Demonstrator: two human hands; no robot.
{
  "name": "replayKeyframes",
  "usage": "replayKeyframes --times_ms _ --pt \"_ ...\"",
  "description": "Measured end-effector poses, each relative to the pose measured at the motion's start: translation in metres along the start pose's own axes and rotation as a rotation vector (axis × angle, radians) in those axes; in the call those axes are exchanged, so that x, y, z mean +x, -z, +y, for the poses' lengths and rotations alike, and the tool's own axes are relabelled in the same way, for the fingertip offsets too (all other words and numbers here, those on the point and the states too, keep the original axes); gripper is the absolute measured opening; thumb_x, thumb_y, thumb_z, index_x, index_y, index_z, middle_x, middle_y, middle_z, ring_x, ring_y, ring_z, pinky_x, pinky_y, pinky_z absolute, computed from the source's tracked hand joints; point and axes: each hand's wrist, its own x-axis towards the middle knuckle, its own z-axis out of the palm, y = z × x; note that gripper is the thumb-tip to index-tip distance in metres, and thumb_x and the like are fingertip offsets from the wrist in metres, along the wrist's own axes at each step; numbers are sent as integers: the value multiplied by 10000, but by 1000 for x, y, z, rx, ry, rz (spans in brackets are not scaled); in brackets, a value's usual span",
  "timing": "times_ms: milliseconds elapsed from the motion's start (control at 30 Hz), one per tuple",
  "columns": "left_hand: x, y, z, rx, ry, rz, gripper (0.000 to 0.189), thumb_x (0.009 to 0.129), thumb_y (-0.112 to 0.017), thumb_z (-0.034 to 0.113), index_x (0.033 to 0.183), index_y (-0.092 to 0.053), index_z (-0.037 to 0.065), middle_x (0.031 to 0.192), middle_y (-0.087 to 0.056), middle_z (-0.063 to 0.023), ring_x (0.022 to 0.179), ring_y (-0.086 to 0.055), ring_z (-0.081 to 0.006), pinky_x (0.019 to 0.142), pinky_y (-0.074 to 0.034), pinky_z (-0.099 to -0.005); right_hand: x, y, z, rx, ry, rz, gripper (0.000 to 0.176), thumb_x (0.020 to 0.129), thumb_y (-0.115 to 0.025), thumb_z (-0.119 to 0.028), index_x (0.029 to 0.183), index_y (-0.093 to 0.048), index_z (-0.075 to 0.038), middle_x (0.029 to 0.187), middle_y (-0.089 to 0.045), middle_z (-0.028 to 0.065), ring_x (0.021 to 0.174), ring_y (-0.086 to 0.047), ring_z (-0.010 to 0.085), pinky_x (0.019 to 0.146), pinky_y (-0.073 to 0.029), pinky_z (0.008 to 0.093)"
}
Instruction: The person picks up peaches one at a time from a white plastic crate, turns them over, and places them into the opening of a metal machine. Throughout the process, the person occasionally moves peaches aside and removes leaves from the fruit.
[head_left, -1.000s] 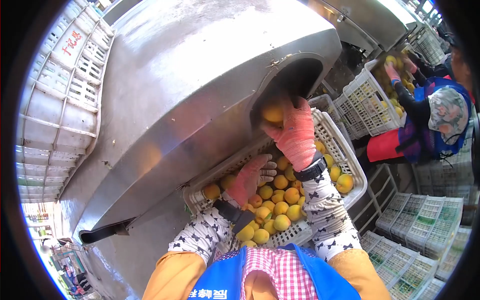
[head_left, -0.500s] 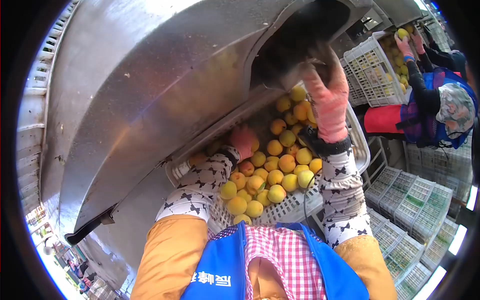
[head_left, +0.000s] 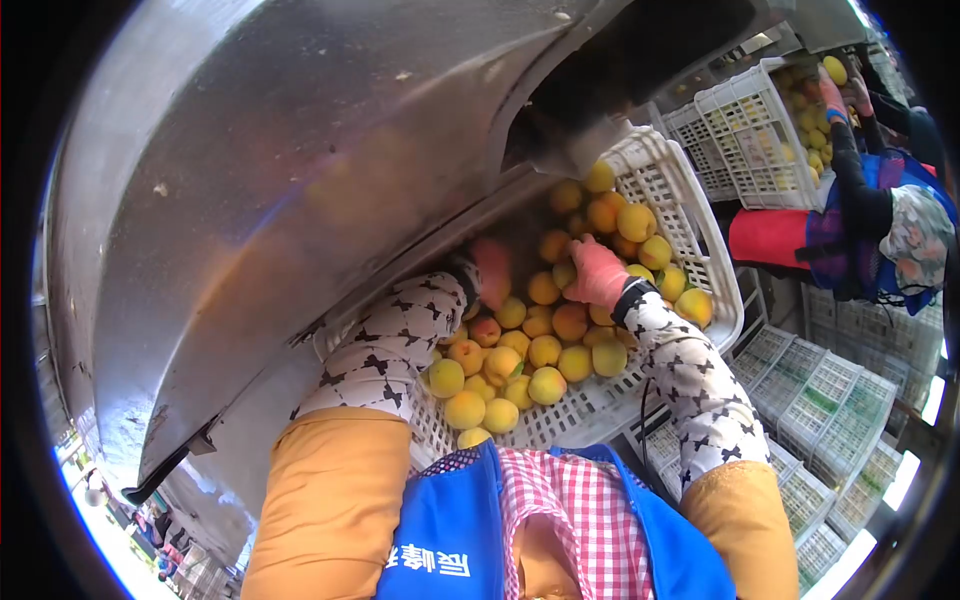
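Many yellow peaches (head_left: 545, 350) with red blush lie in a white slatted plastic crate (head_left: 690, 210) in front of me. My right hand (head_left: 598, 275), in a pink glove, is down among them, its fingers curled against a peach (head_left: 564, 274). At the crate's far left side, beside the metal wall, my left hand (head_left: 490, 272) is smeared by motion. Its glove is pink too, and its fingers cannot be made out.
A large curved metal panel (head_left: 330, 190) slopes over the crate's left side, with a dark opening (head_left: 600, 80) at the top. At right, a co-worker's gloved hand (head_left: 832, 98) holds a peach over another crate (head_left: 755, 140). Stacked crates (head_left: 830, 390) stand lower right.
My right hand has come down from the dark opening into the peaches. The left hand stays near the metal wall. My view has shifted slightly.
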Motion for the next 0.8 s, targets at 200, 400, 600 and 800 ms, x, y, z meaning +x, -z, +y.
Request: replayKeyframes --times_ms 200,400,600,800 --pt "-34 23 2 -304 108 130 644 703 -784 550 1115 -697 63 1012 -725 -131 880 -704 -322 774 -560 -425 -78 48 -9 1827 221 191 647 919 -619 -420 1377 -520 27 1105 -661 96 881 -646 146 764 -533 270" --pt "-127 50 47 -2275 -239 411 710 930 -570 619 1321 -551 26 1294 -616 -138 1082 -642 -270 982 -511 -416 -103 53 -21 1836 -33 348 575 1001 -495 -573 1071 -681 -33 846 -679 23 656 -615 104 533 -477 258" --pt "-169 101 102 -2357 -614 730 832 926 -470 717 1377 -504 19 1379 -556 -162 1263 -550 -285 1111 -424 -425 -149 108 -65 1373 293 566 907 831 -758 -491 1476 -390 31 1274 -601 193 1205 -576 263 1059 -421 361" --pt "-184 126 108 -2609 -735 799 811 913 -491 722 1358 -519 44 1330 -581 -149 1216 -572 -272 1071 -456 -404 -151 126 -84 798 271 1000 864 678 -867 -262 1410 -489 0 1149 -616 201 1068 -638 337 933 -518 381"
